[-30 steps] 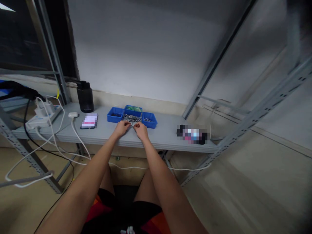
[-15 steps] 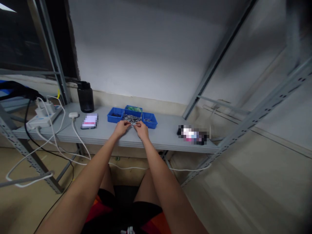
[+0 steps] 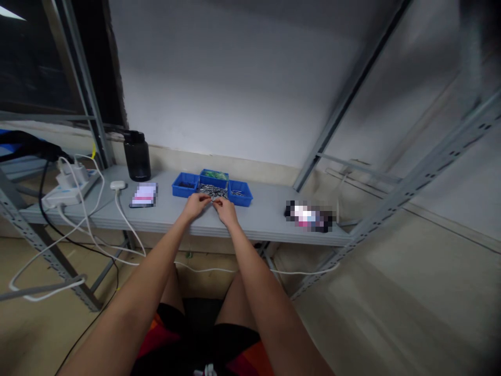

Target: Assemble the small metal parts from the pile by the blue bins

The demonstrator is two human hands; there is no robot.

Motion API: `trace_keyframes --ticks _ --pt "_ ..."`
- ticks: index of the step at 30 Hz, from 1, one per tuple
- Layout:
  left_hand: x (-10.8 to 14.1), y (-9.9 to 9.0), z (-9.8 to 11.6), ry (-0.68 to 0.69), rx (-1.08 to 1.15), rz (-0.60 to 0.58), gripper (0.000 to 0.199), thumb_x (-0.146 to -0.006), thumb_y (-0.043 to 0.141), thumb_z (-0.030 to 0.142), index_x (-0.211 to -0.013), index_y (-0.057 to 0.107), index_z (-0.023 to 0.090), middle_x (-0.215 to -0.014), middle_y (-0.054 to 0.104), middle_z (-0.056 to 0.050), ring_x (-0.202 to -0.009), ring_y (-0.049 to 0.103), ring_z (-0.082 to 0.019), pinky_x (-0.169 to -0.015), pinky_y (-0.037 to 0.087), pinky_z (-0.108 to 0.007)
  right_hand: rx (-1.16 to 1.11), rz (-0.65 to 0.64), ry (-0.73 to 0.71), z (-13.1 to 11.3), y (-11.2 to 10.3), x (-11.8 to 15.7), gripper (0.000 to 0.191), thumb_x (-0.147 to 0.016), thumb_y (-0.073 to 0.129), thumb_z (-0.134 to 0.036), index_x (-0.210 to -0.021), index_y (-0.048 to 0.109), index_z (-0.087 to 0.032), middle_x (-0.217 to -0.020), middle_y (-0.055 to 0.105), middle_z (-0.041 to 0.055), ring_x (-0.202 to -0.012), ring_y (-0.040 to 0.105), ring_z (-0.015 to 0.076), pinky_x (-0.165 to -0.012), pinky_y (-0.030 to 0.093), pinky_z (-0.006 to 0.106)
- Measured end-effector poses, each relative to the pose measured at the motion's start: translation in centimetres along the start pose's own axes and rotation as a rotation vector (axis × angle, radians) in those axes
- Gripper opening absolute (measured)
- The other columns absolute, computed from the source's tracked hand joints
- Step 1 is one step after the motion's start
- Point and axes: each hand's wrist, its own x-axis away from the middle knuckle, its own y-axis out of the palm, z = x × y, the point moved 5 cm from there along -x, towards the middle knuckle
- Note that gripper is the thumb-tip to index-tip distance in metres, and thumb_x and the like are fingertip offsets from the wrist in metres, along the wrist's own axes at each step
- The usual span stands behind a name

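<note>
My left hand (image 3: 196,206) and my right hand (image 3: 226,210) meet fingertip to fingertip just in front of a pile of small metal parts (image 3: 212,191). Both are closed in a pinch; what lies between the fingers is too small to make out. Left of the pile sits a blue bin (image 3: 185,193) with dark small pieces in it. On the right, another blue bin (image 3: 240,200) holds a few thin metal pieces. Behind the pile, a third blue bin (image 3: 214,182) contains something green.
A black bottle (image 3: 137,156), a phone (image 3: 144,195) and a white charger case (image 3: 118,185) stand or lie on the left of the grey shelf (image 3: 262,222). Further left is a power strip (image 3: 70,191) with loose cables. A blurred-out device (image 3: 309,215) lies at the right.
My right hand has shifted slightly left, bringing its fingertips closer to those of my left hand. My left hand has hardly moved.
</note>
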Motion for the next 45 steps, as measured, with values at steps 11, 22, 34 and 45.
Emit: trace_keyframes --ticks 11,22,34,45 --pt "-0.1 0.2 -0.4 0.002 -0.038 -0.017 0.025 -0.079 0.059 0.028 -0.089 0.076 0.013 -0.093 0.077 -0.010 -0.088 0.068 -0.023 -0.086 0.050 -0.032 -0.045 0.037 -0.009 -0.3 -0.4 0.0 0.013 -0.086 0.060 -0.018 -0.092 0.071 -0.019 -0.094 0.075 0.0062 -0.089 0.068 0.0181 -0.083 0.049 0.027" --pt "0.1 0.4 -0.3 -0.017 -0.020 -0.025 0.025 -0.075 0.062 0.026 -0.091 0.075 0.011 -0.092 0.076 -0.009 -0.085 0.067 -0.022 -0.082 0.051 -0.031 -0.078 0.072 0.000 -0.2 -0.7 -0.1 0.013 -0.087 0.058 -0.019 -0.092 0.070 -0.019 -0.094 0.074 0.0066 -0.089 0.068 0.0180 -0.084 0.049 0.028" --pt "0.4 0.1 0.9 0.058 0.035 -0.042 0.024 -0.077 0.065 0.029 -0.088 0.075 0.011 -0.087 0.076 -0.008 -0.081 0.065 -0.020 -0.078 0.050 -0.029 0.111 -0.121 -0.108 -0.8 0.6 0.2 0.017 -0.090 0.057 -0.022 -0.098 0.072 -0.023 -0.095 0.073 0.0046 -0.086 0.064 0.0190 -0.082 0.047 0.028" --pt "0.2 -0.1 0.1 0.032 0.022 0.033 0.025 -0.078 0.063 0.030 -0.090 0.074 0.011 -0.089 0.075 -0.009 -0.082 0.064 -0.021 -0.079 0.049 -0.030 -0.002 -0.075 -0.086 -0.7 0.2 0.2 0.014 -0.088 0.057 -0.020 -0.094 0.070 -0.020 -0.096 0.074 0.0058 -0.090 0.066 0.0195 -0.083 0.048 0.029"
